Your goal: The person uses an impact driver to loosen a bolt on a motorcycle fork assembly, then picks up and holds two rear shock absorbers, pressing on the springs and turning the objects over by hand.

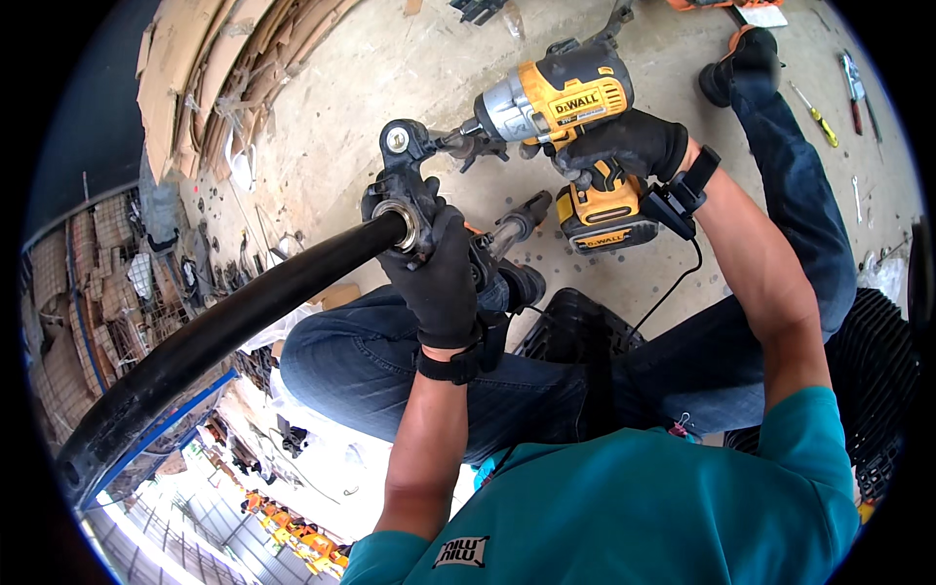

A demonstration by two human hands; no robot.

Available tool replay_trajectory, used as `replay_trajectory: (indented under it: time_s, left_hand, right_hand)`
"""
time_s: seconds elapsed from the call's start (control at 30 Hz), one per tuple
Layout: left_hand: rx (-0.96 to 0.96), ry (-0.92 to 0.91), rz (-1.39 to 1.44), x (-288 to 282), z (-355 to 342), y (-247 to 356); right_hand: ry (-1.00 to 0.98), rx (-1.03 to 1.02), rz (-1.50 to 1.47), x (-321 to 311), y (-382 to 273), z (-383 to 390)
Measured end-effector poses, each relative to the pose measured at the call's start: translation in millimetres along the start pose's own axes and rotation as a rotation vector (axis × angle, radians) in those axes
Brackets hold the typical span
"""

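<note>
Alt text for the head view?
A gloved right hand holds a yellow impact wrench, its nose toward a black bracket gripped in the gloved left hand. A curved black tube runs from the bracket toward lower left; flattened cardboard lies at upper left.

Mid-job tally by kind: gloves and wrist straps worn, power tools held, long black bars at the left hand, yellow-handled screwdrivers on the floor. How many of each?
Gloves: 2
Wrist straps: 2
Yellow power tool in the right hand: 1
Long black bar at the left hand: 1
Yellow-handled screwdriver on the floor: 1
Total: 7
</note>
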State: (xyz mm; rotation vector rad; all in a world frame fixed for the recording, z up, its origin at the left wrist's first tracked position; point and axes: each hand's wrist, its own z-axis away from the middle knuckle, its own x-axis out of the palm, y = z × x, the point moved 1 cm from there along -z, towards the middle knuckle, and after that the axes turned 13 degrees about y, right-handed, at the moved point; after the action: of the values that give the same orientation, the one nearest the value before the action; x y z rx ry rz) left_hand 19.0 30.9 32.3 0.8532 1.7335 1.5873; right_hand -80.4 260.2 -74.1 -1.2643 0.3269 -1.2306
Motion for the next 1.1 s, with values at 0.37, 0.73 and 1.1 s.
replay_trajectory:
  time_s: [0.37,0.73,1.1]
  left_hand:
    - [-0.018,-0.039,0.013,-2,2,3]
    - [-0.015,-0.016,-0.002,0,0,2]
    - [-0.016,-0.013,-0.006,0,3,3]
  right_hand:
    - [-0.043,0.064,-0.118,7,-5,3]
    - [-0.026,0.091,-0.157,19,-13,6]
    - [-0.057,0.070,-0.181,11,-1,3]
